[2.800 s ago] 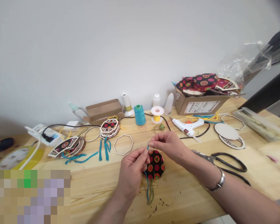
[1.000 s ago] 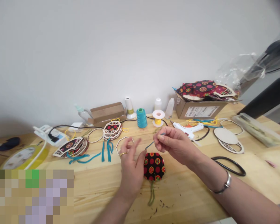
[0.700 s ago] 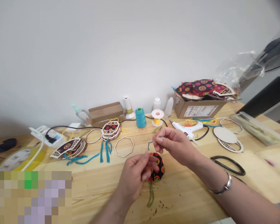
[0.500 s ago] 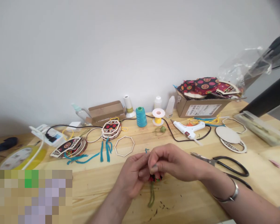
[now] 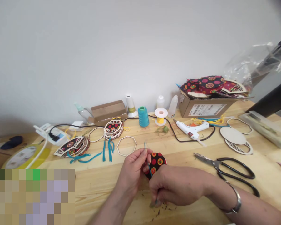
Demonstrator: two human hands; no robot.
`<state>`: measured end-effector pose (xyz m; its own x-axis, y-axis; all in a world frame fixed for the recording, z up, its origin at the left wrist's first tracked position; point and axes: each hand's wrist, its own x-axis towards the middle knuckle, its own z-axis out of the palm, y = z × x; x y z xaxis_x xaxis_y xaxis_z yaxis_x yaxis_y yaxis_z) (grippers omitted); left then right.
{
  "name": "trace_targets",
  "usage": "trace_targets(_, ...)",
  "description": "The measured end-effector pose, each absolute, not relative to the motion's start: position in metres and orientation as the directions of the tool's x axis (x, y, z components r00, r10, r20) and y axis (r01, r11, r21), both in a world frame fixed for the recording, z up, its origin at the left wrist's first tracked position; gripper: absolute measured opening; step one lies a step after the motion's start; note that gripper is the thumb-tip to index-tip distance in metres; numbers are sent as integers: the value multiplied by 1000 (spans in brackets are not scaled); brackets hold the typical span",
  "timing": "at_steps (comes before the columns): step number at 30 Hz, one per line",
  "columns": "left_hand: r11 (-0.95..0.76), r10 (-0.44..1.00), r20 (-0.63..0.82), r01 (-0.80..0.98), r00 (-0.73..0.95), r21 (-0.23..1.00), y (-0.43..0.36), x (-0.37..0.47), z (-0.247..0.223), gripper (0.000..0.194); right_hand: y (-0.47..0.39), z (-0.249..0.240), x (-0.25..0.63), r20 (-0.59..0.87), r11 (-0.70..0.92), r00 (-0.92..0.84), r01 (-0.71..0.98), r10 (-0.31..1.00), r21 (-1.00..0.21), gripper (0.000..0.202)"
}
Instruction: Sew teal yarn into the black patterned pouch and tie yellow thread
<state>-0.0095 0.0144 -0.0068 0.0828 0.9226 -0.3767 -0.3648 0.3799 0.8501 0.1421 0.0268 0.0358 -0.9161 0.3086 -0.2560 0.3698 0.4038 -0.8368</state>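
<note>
Our left hand (image 5: 137, 166): pinching blue cord (image 5: 150, 170). Our right hand (image 5: 175, 184), at the left's four o'clock: closed on the cord's lower stretch. Patterned disc (image 5: 158, 160): partly covered, left hand's three o'clock. From disc: scissors (image 5: 215, 163), three; thread cone (image 5: 143, 118), eleven.

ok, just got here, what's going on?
A person is working a teal cord over a patterned fabric disc. The left hand pinches the cord by the disc's upper left edge, with a short end sticking up. From there the cord runs down across the disc to the curled right hand, which covers the lower part and hides much of its own grip. Scissors and a glue gun lie unheld on the table.
</note>
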Motion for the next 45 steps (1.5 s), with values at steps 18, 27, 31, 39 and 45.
trace_targets(18, 404, 908, -402, -517, 123, 755, 12, -10, 3, 19, 51, 37, 154, 83, 276, -511, 315, 856, -908, 26)
trace_targets(27, 391, 918, -378, -424, 119, 817, 8, -7, 3, 22, 64, 51, 146, 177, 627, -788, 309, 590, -715, 55)
trace_targets(31, 398, 916, -382, -402, 124, 825, 8, -7, 5, 23, 68, 56, 146, 89, 598, -797, 369, 598, -712, 35)
trace_targets(39, 452, 889, -432, -434, 150, 779, 7, -6, 7, 27, 71, 54, 148, 67, 640, -765, 484, 640, -597, 19)
trace_targets(45, 504, 860, -471, -465, 195, 728, 8, -6, 7, 27, 71, 53, 148, 53, 679, -792, 486, 609, -550, 16)
